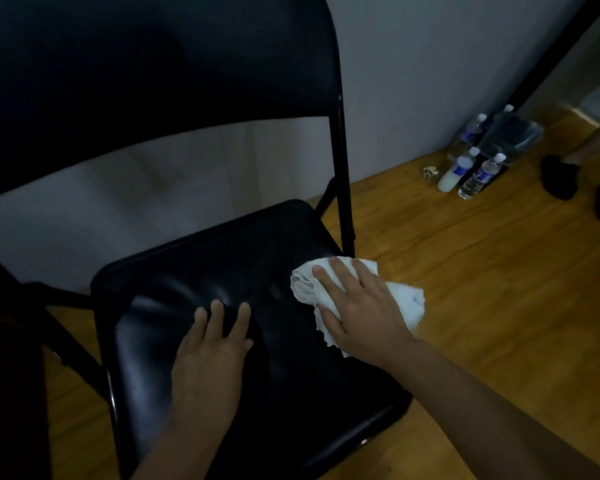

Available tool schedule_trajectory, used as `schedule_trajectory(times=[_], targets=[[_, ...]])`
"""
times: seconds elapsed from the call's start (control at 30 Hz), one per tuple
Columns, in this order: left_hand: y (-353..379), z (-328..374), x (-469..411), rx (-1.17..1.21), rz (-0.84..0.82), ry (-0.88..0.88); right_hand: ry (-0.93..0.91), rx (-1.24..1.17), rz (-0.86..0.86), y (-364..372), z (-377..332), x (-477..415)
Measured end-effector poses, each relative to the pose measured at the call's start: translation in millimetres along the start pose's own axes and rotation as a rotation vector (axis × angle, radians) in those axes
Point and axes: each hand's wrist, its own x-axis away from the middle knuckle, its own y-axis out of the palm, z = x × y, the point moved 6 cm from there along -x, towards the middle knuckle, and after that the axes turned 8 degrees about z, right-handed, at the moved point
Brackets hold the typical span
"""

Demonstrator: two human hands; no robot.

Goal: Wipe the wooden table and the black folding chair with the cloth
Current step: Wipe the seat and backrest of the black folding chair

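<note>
I am looking down at the chair (222,265), and both hands are lying on its seat. My right hand (357,306) is pressing flat, fingers spread, on top of the cloth (409,299), which is bunched under the palm at the seat's far right edge. Part of the cloth is hanging past that edge over the floor (482,306), to the right of the hand. I am not seeing the fingers curl around it; the hand is lying open on it, pinning it to the seat.

My left hand (212,358) is resting flat and open on the bare seat, just left of the right hand and a little nearer to me, holding nothing. The two hands are staying apart, with a strip of shiny black seat showing between them.

The backrest (153,81) is rising beyond the hands, filling the upper left of the view. Well beyond the right hand, against the wall (430,64), several bottles (478,174) are standing on the floor. To their right, dark slippers (558,178) are showing at the edge of the view. I am not seeing the wooden table from here.
</note>
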Motion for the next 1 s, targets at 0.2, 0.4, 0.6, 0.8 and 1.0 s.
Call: schedule_trajectory(times=[0.2, 0.4, 0.6, 0.8, 1.0], targets=[[1.7, -5.6, -9.3, 0.004, -0.031, 0.012, -0.129, 0.053, 0.013, 15.9, -52.7, -104.8], [-8.1, -20.0, -22.0, 0.079, -0.008, 0.072, 0.079, 0.027, -0.032, 26.4, -62.2, -187.3], [-9.3, -32.1, -19.6, 0.127, 0.066, 0.157, -0.194, -0.012, -0.152, 35.6, -147.7, -190.2], [-6.5, -55.6, -1.2, 0.392, 0.062, 0.281, -0.343, -0.449, -0.198, 28.7, -244.5, -157.7], [-70.6, -140.8, 31.4, 0.364, 0.462, 0.297, 0.200, -1.010, -0.201, -23.5, -225.2, -134.5]])
